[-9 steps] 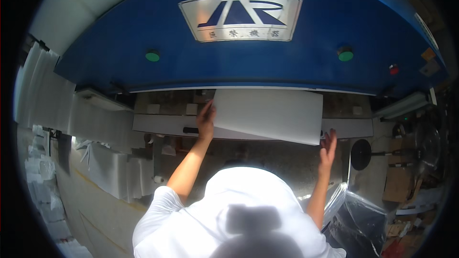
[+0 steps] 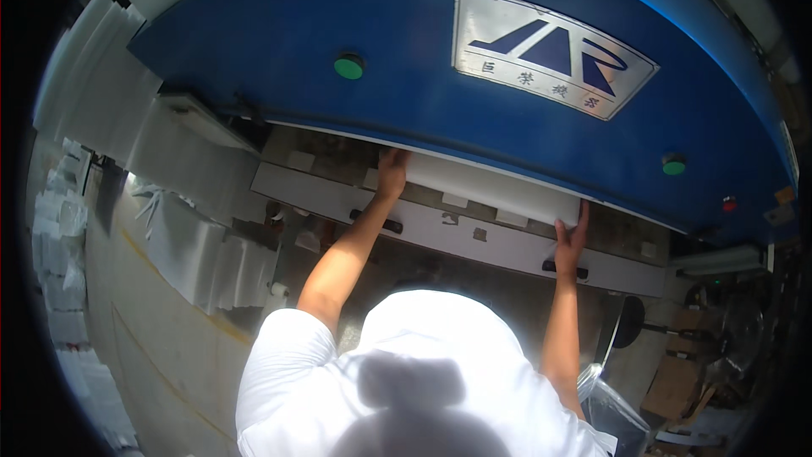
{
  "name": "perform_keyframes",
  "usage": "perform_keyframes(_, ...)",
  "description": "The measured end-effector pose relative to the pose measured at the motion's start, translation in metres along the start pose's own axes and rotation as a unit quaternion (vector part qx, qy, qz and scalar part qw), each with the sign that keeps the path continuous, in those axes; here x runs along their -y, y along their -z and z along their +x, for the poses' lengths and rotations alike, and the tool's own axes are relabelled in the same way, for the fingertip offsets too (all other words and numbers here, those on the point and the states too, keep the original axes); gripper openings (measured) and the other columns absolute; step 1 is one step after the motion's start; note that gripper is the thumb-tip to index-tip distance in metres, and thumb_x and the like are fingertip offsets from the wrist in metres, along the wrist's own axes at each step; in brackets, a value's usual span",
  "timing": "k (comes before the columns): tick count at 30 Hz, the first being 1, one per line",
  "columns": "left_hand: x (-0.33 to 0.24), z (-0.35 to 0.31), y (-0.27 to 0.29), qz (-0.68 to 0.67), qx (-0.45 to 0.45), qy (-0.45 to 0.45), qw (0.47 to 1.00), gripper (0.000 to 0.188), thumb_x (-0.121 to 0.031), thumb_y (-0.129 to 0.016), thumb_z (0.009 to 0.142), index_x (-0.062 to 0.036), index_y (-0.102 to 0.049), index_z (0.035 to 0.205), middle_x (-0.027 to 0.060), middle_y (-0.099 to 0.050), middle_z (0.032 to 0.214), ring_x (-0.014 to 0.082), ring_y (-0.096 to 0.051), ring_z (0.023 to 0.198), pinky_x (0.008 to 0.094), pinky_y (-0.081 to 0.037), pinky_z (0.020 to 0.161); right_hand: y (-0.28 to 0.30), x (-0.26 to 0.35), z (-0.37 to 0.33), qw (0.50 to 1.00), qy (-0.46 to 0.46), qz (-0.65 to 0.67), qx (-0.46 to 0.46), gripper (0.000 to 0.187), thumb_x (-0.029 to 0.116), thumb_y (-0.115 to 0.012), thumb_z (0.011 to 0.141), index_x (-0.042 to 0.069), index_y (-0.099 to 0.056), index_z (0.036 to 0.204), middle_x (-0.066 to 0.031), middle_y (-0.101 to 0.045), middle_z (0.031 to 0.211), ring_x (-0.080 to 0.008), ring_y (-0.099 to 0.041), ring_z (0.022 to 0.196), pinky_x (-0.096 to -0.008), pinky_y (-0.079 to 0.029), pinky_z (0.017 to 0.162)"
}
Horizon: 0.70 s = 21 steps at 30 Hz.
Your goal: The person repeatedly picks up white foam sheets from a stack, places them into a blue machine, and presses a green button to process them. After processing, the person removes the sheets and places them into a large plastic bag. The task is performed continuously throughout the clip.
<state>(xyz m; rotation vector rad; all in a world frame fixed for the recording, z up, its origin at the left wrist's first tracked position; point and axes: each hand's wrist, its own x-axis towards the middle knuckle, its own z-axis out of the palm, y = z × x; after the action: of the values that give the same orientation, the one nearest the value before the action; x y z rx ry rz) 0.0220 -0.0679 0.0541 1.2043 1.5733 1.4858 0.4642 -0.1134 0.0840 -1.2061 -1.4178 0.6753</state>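
A thin white sheet [image 2: 495, 187] lies partly under the blue machine's [image 2: 397, 51] front edge, which hides its far part. It looks like foam or board; I cannot tell which. At its left edge is my left hand [image 2: 392, 173], the fingers bent around the edge and partly hidden. My right hand [image 2: 573, 234] holds the near right corner between the thumb and the raised fingers. Below the sheet runs the machine's pale front drawer panel [image 2: 423, 231], with a black handle [image 2: 376, 221] near my left forearm and another black handle [image 2: 565, 270] behind my right wrist.
Green buttons [image 2: 348, 66] and a red button [image 2: 729, 203] stick out of the machine's front. White blocks [image 2: 512, 218] sit on the bed before the sheet. Stacked white foam [image 2: 182, 241] stands at the left, a black round fan-like part [image 2: 628, 322] and cardboard [image 2: 677, 381] at the right.
The sheet has moved away from me, under the machine's edge. My right hand has come from beside the sheet onto its right edge. The view has turned and shifted left.
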Motion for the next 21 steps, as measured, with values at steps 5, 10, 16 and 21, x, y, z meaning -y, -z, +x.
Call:
perform_keyframes(5,0.036,0.057,-0.003,0.301,0.032,-0.117,0.946,0.032,-0.018,-0.058,0.094,-0.0009,-0.060,0.122,0.0227,-0.059,0.124,0.0396,-0.055,0.115,0.0471,-0.045,0.097,-0.014,-0.044,0.054,0.982,-0.004,-0.170,0.086,0.050,0.017,-0.063,0.095,-0.001,-0.047,0.138,-0.0199,-0.058,0.132,-0.0310,-0.055,0.122,-0.0365,-0.040,0.103)
perform_keyframes(10,0.045,0.061,-0.012,0.319,0.037,-0.162,0.933,0.032,-0.018,-0.059,0.091,-0.0018,-0.061,0.119,0.0237,-0.059,0.121,0.0416,-0.054,0.113,0.0483,-0.045,0.096,-0.008,-0.092,0.073,0.969,0.000,-0.218,0.117,0.041,0.018,-0.060,0.097,0.000,-0.053,0.133,-0.0203,-0.059,0.132,-0.0374,-0.054,0.122,-0.0398,-0.041,0.102)
perform_keyframes(16,0.023,0.047,-0.018,0.364,0.059,-0.152,0.917,0.036,-0.018,-0.061,0.089,-0.0036,-0.059,0.122,0.0234,-0.059,0.121,0.0413,-0.054,0.114,0.0478,-0.046,0.096,-0.006,-0.092,0.058,0.927,-0.056,-0.337,0.153,0.043,0.022,-0.057,0.099,-0.001,-0.050,0.135,-0.0197,-0.053,0.139,-0.0340,-0.049,0.130,-0.0390,-0.034,0.110)
perform_keyframes(21,0.065,0.047,0.010,0.390,-0.032,-0.289,0.873,0.039,-0.015,-0.060,0.090,-0.0033,-0.056,0.127,0.0228,-0.054,0.126,0.0436,-0.048,0.120,0.0582,-0.037,0.098,-0.013,-0.071,0.060,0.975,-0.044,-0.176,0.125,0.052,0.026,-0.056,0.100,-0.002,-0.044,0.141,-0.0202,-0.046,0.147,-0.0327,-0.042,0.136,-0.0401,-0.028,0.114)
